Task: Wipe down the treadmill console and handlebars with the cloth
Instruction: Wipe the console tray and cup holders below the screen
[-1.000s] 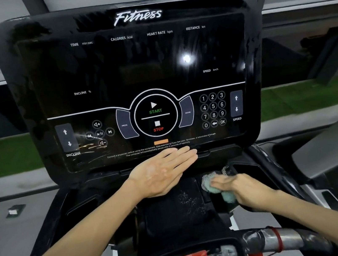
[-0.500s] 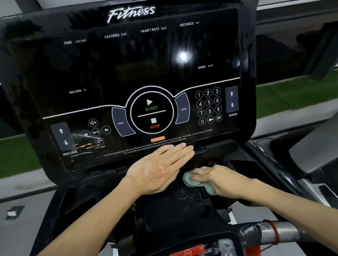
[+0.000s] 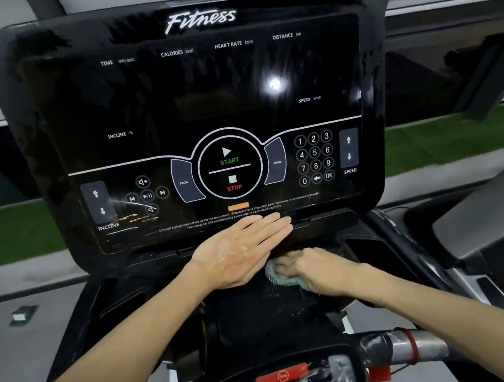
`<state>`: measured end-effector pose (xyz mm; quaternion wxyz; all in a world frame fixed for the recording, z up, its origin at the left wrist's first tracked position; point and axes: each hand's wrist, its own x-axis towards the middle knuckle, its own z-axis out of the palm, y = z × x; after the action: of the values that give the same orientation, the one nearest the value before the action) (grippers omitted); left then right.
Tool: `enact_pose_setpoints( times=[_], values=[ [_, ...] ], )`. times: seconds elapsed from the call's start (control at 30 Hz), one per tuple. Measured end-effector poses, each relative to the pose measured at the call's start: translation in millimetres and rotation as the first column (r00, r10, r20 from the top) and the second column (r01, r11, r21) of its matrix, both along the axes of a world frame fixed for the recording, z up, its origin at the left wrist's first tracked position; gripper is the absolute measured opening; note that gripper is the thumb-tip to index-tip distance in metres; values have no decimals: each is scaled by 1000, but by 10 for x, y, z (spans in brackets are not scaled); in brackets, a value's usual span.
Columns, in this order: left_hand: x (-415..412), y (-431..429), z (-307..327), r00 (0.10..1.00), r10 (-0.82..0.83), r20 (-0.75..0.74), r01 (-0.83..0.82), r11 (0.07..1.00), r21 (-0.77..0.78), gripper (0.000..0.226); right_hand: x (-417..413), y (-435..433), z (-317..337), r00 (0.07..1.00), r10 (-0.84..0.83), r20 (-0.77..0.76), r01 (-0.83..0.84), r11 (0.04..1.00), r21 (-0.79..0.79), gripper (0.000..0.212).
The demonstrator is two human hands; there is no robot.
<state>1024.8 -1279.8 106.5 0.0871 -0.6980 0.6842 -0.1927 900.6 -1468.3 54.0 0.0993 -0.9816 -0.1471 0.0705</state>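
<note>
Below the console [image 3: 196, 100], ahead of the handlebars [image 3: 414, 346], you are working the centre ledge [image 3: 257, 318]. Your left hand [image 3: 238, 255] is lying flat, fingers straight. Your right hand [image 3: 319, 272] is curling its fingers round the cloth [image 3: 277, 275], pressing it down. The next move is probably calling for sweeping outward.

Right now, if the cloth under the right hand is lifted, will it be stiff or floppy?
Probably floppy: the cloth lies bunched under the right hand. Likely light, being small enough to hide mostly under it.

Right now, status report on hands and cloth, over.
Left hand open, flat at lower edge of console. Right hand holds cloth on black tray. Left hand right beside cloth.
</note>
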Motion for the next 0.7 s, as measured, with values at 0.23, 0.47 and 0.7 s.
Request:
enact_pose_setpoints(
  times=[0.23, 0.47, 0.7],
  values=[
    [-18, 1, 11, 1000, -6, -15, 5, 1000, -31, 56, -108, 141, 118, 953, 215, -215, -177, 967, 182, 44],
    [-7, 7, 13, 1000, -10, -15, 10, 1000, -25, 57, 101, 143, 27, 966, 176, -187, -148, 977, 154, 64],
    [2, 26, 19, 999, -15, -34, 13, 999, -38, 56, -28, 49, 219, 881, 327, -342, -255, 937, 240, 40]
  ],
)
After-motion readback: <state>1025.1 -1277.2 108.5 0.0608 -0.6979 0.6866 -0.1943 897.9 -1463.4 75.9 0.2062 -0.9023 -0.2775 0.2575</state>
